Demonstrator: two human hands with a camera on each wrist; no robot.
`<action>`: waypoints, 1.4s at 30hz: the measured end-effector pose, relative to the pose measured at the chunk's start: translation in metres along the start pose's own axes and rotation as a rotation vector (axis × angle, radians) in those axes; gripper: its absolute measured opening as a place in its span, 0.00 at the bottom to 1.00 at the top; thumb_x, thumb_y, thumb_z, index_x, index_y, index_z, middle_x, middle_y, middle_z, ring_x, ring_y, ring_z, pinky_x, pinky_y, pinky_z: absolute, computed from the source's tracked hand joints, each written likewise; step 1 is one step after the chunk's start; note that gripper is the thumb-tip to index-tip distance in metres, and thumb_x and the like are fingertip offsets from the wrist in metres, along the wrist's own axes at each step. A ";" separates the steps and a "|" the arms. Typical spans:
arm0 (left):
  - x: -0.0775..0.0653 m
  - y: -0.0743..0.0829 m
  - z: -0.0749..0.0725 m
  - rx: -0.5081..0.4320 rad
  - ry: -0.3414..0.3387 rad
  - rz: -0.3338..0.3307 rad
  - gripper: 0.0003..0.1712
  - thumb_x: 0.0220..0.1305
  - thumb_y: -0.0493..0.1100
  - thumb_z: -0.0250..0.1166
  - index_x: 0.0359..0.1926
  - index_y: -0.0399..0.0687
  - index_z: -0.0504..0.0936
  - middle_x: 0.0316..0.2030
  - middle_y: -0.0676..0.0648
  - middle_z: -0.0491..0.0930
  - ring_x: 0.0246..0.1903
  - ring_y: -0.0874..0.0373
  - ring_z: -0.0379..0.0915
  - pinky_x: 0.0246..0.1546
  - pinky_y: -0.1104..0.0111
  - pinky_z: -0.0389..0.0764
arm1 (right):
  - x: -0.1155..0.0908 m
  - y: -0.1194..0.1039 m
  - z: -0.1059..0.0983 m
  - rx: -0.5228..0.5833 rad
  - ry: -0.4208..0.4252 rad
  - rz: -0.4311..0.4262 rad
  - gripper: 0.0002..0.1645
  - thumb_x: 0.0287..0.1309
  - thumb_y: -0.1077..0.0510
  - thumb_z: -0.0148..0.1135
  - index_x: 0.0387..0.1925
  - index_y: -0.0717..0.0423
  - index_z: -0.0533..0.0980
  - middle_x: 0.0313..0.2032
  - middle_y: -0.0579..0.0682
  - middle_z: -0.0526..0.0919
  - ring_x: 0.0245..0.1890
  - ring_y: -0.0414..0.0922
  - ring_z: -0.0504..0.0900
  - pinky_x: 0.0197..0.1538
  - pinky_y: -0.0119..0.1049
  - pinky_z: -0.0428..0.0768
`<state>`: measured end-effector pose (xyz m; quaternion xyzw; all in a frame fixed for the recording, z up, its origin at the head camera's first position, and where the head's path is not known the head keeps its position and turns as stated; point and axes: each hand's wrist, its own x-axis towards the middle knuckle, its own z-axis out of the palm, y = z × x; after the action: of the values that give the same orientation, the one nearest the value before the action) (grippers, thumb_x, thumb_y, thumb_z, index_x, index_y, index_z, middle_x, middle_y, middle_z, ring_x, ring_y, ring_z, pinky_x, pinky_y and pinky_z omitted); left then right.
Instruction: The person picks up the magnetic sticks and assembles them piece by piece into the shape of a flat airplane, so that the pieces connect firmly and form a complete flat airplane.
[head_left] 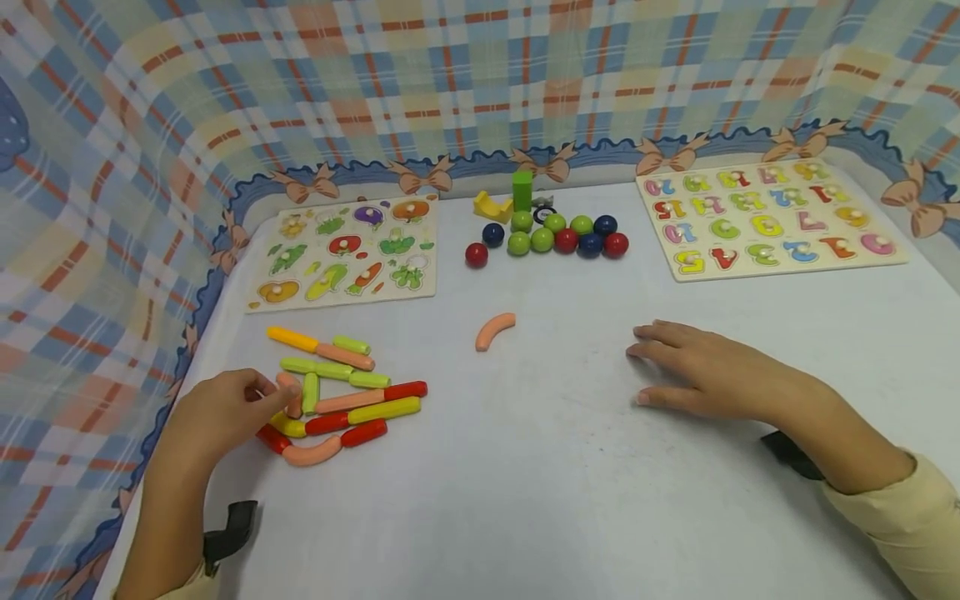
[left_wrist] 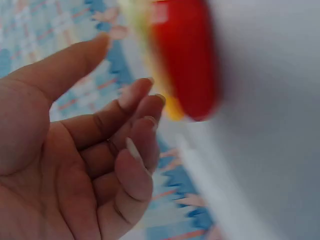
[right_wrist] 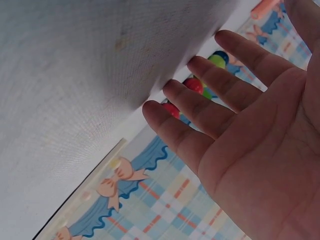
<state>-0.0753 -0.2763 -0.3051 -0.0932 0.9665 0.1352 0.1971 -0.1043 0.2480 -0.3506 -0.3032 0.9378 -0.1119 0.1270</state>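
My left hand [head_left: 225,412] is at the left end of a cluster of coloured toy rods, thumb and fingertips beside a short salmon rod [head_left: 290,395]. In the left wrist view the loosely bent fingers [left_wrist: 142,142] and the thumb are apart, with nothing between them; a red rod [left_wrist: 187,60] looms just past the fingertips. Nearby lie a green rod [head_left: 311,393], a yellow rod [head_left: 385,409] and a curved salmon rod [head_left: 312,452]. My right hand [head_left: 708,371] hovers low over the white table at the right, fingers spread and holding nothing.
One curved salmon piece [head_left: 493,331] lies alone mid-table. Behind it are red, green and blue balls [head_left: 566,241], a green block [head_left: 522,191] and a yellow cradle-shaped piece [head_left: 492,206]. A vegetable puzzle board [head_left: 300,302] stands back left, a number board [head_left: 795,270] back right. Patterned cloth walls surround the table.
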 end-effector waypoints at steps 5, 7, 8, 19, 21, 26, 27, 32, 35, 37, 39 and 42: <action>0.010 -0.010 0.005 -0.047 -0.042 -0.016 0.42 0.47 0.73 0.56 0.40 0.36 0.74 0.29 0.43 0.72 0.31 0.49 0.66 0.25 0.63 0.67 | 0.000 0.000 0.001 0.002 0.004 -0.009 0.40 0.49 0.30 0.55 0.58 0.48 0.68 0.61 0.52 0.64 0.62 0.52 0.59 0.55 0.54 0.63; 0.013 -0.012 0.006 -0.055 -0.050 -0.014 0.42 0.47 0.73 0.57 0.39 0.37 0.75 0.29 0.43 0.72 0.32 0.49 0.66 0.25 0.64 0.67 | 0.001 0.000 0.002 0.001 0.006 -0.013 0.40 0.49 0.31 0.55 0.58 0.48 0.68 0.60 0.52 0.65 0.62 0.52 0.59 0.55 0.54 0.63; 0.015 -0.014 0.007 -0.066 -0.057 -0.012 0.41 0.47 0.73 0.57 0.39 0.37 0.75 0.28 0.44 0.71 0.31 0.49 0.65 0.25 0.64 0.66 | 0.001 0.000 0.002 -0.001 0.007 -0.014 0.40 0.49 0.31 0.55 0.58 0.48 0.68 0.60 0.52 0.65 0.62 0.52 0.59 0.55 0.53 0.63; 0.031 -0.029 0.005 -0.194 -0.177 0.021 0.39 0.50 0.68 0.59 0.46 0.36 0.77 0.31 0.45 0.72 0.33 0.51 0.65 0.26 0.65 0.67 | -0.001 0.002 0.002 -0.010 0.005 -0.013 0.41 0.49 0.29 0.53 0.58 0.48 0.68 0.61 0.52 0.64 0.62 0.52 0.58 0.55 0.54 0.63; 0.028 -0.029 0.005 -0.218 -0.177 0.018 0.38 0.51 0.67 0.58 0.46 0.36 0.76 0.33 0.45 0.72 0.34 0.51 0.65 0.27 0.65 0.67 | -0.001 0.003 0.002 -0.010 0.003 -0.014 0.40 0.49 0.29 0.53 0.58 0.47 0.68 0.61 0.52 0.64 0.62 0.52 0.58 0.56 0.54 0.63; 0.012 -0.007 0.006 -0.272 -0.121 0.056 0.33 0.54 0.63 0.58 0.46 0.38 0.76 0.34 0.44 0.72 0.34 0.51 0.65 0.27 0.65 0.68 | -0.002 0.003 0.002 -0.006 0.003 -0.014 0.40 0.49 0.29 0.53 0.58 0.47 0.68 0.61 0.51 0.64 0.62 0.51 0.58 0.56 0.53 0.63; 0.008 0.002 0.006 -0.270 -0.105 0.079 0.31 0.54 0.63 0.59 0.44 0.39 0.77 0.32 0.45 0.73 0.32 0.51 0.66 0.26 0.66 0.69 | -0.002 0.003 0.002 -0.005 0.004 -0.011 0.40 0.49 0.30 0.54 0.58 0.47 0.68 0.61 0.51 0.64 0.62 0.51 0.58 0.56 0.53 0.63; -0.006 0.057 0.021 -0.170 -0.055 0.242 0.19 0.53 0.59 0.62 0.31 0.48 0.79 0.24 0.50 0.75 0.26 0.56 0.68 0.24 0.67 0.70 | -0.005 0.004 0.002 -0.009 0.007 0.008 0.40 0.48 0.30 0.55 0.58 0.47 0.69 0.60 0.52 0.65 0.61 0.52 0.59 0.55 0.53 0.64; -0.011 0.088 0.040 -0.102 -0.029 0.354 0.11 0.52 0.52 0.62 0.23 0.52 0.77 0.18 0.54 0.73 0.21 0.59 0.67 0.22 0.68 0.69 | -0.006 0.004 0.002 -0.008 0.009 0.006 0.41 0.48 0.29 0.54 0.58 0.47 0.68 0.60 0.52 0.64 0.62 0.52 0.59 0.55 0.53 0.63; -0.013 0.103 0.051 -0.075 -0.012 0.439 0.10 0.52 0.50 0.61 0.19 0.54 0.75 0.16 0.56 0.72 0.18 0.61 0.66 0.21 0.68 0.68 | -0.005 0.003 0.001 -0.009 0.010 0.000 0.41 0.48 0.29 0.54 0.59 0.47 0.68 0.60 0.52 0.64 0.62 0.52 0.59 0.55 0.53 0.63; -0.012 0.117 0.061 -0.058 -0.024 0.510 0.09 0.52 0.49 0.60 0.19 0.56 0.74 0.15 0.57 0.71 0.17 0.63 0.66 0.21 0.69 0.68 | -0.003 0.002 0.000 -0.012 0.009 -0.005 0.41 0.48 0.29 0.54 0.59 0.47 0.67 0.61 0.52 0.64 0.62 0.52 0.58 0.56 0.53 0.63; -0.007 0.133 0.072 -0.084 -0.114 0.601 0.08 0.53 0.50 0.59 0.20 0.58 0.76 0.15 0.58 0.71 0.19 0.64 0.66 0.22 0.70 0.69 | -0.002 0.001 0.001 -0.021 0.009 -0.010 0.40 0.48 0.30 0.55 0.59 0.47 0.68 0.61 0.52 0.64 0.62 0.52 0.58 0.56 0.53 0.63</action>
<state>-0.0747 -0.1279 -0.3365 0.1966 0.9317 0.2323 0.1982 -0.1030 0.2494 -0.3511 -0.3087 0.9379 -0.1042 0.1189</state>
